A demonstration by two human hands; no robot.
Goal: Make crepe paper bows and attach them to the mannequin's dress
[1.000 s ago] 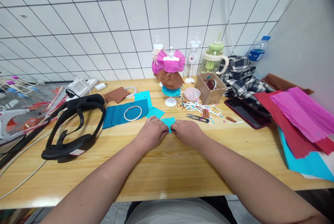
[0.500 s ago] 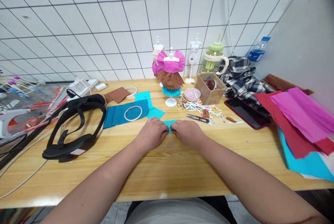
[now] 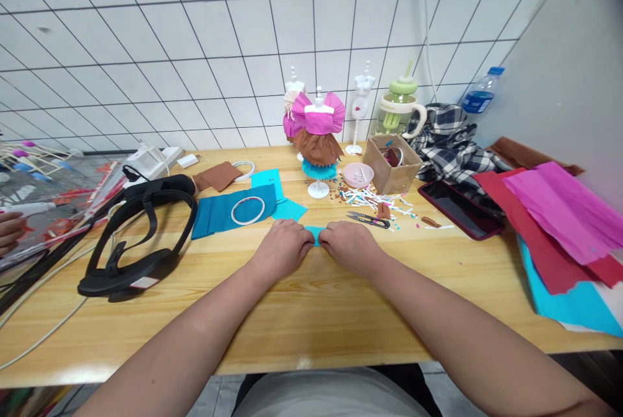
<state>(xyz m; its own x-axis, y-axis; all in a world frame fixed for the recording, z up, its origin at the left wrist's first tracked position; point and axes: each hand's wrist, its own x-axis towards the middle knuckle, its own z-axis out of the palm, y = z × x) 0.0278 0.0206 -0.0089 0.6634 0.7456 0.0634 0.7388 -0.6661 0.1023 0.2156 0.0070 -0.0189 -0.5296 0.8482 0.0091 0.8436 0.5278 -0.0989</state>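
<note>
A small piece of blue crepe paper (image 3: pixel 315 234) spans the gap between my hands, low over the wooden table. My left hand (image 3: pixel 285 245) is closed on its left end, and my right hand (image 3: pixel 349 245) pinches the right end. Fingertips hide both ends of the paper. Just beyond stands a mini dress form (image 3: pixel 318 144) with a pink top and brown and blue ruffles. Thread snips (image 3: pixel 368 220) lie to the right of my right hand. Left of my hands are blue paper sheets (image 3: pixel 287 209) and a darker teal folded piece (image 3: pixel 214 216) with a tape roll (image 3: pixel 248 211) on it.
A black headset (image 3: pixel 141 242) and cables occupy the left. Paper scraps (image 3: pixel 374 200), a pink bowl (image 3: pixel 359 176), a cardboard box (image 3: pixel 393 164) and a green-lidded cup (image 3: pixel 400 106) stand behind. At right are a phone (image 3: pixel 460 209) and coloured sheets (image 3: pixel 569 209). Another person's hand (image 3: pixel 10 232) shows far left.
The blue strip between my hands looks narrower, its upper edge lower. My hands stay almost in place. Another person's hand has come into view at the far left.
</note>
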